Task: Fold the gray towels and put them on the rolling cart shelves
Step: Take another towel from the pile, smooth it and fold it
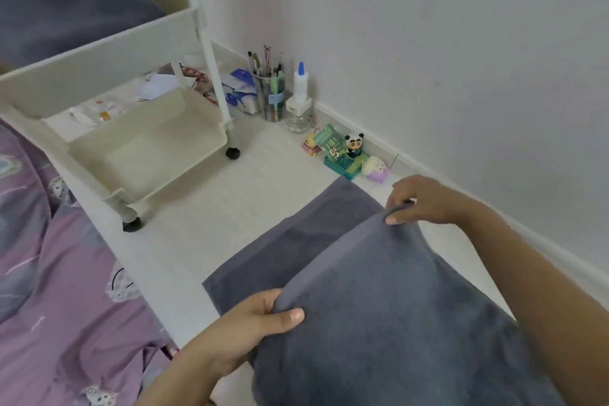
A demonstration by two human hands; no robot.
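A gray towel point(379, 300) lies on the white floor in front of me, its near half lifted and doubled over the far half. My left hand point(250, 323) pinches the lifted left corner between thumb and fingers. My right hand point(418, 199) pinches the lifted right corner, farther away near the wall. The cream rolling cart point(99, 66) stands at the upper left. A gray towel point(66, 6) lies in its top shelf. The bottom shelf point(145, 148) holds nothing that I can see.
Purple patterned bedding point(59, 273) runs along the left edge. By the wall baseboard stand a pen cup point(272, 97), a white bottle point(300, 99) and small toys point(346, 155). Papers and packets point(125, 95) lie behind the cart.
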